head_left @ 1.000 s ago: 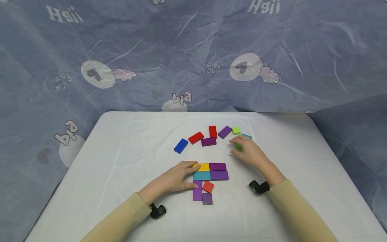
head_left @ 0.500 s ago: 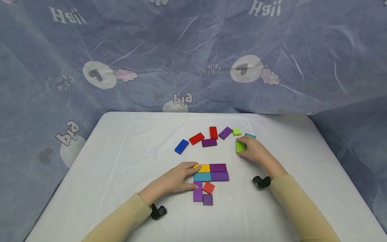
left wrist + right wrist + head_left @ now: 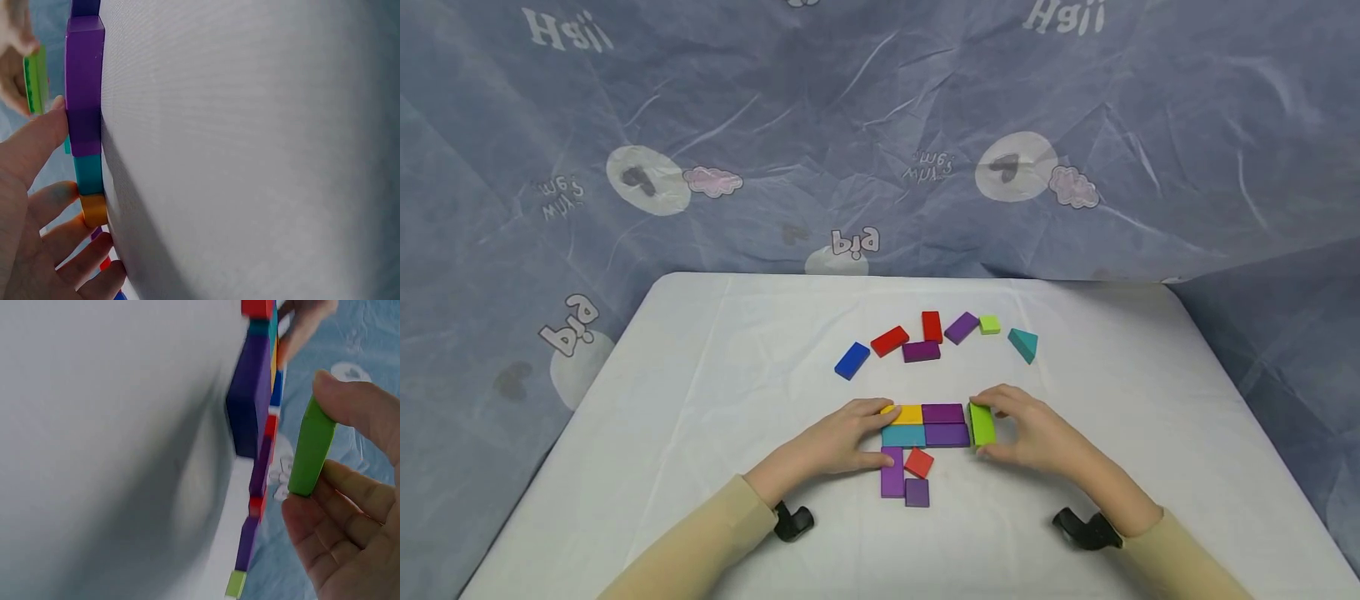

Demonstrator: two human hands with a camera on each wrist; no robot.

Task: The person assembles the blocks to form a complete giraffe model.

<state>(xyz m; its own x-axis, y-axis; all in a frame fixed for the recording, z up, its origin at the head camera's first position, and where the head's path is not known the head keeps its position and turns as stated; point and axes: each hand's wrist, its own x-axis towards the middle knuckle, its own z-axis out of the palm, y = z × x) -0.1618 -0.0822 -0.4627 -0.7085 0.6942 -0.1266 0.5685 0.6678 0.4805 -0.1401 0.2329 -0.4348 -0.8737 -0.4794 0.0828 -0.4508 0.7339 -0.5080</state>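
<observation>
My right hand (image 3: pixel 1037 432) pinches a lime green rectangular block (image 3: pixel 982 425) by its two ends, thumb against fingers. In the right wrist view this green block (image 3: pixel 310 450) is raised off the table. Just left of it lie two purple blocks (image 3: pixel 946 434), abutting a yellow block (image 3: pixel 910 414) and a teal block (image 3: pixel 904 436). My left hand (image 3: pixel 838 440) rests at the group's left side with fingers spread. Its fingertips touch the yellow block; its thumb touches an upright-lying purple block (image 3: pixel 892 475). A red square block (image 3: pixel 919 463) sits turned beside that, above a dark purple square block (image 3: pixel 917 492).
Loose blocks lie farther back: a blue block (image 3: pixel 852 361), red blocks (image 3: pixel 890 341), purple blocks (image 3: pixel 962 327), a small lime square (image 3: pixel 989 325) and a teal triangle (image 3: pixel 1023 344). A patterned blue-grey cloth (image 3: pixel 880 167) hangs behind the white table (image 3: pixel 737 350).
My right hand has taken hold of the green block at the back right and brought it nearer, beside the purple blocks. The teal triangle is uncovered. My left hand has stayed in place.
</observation>
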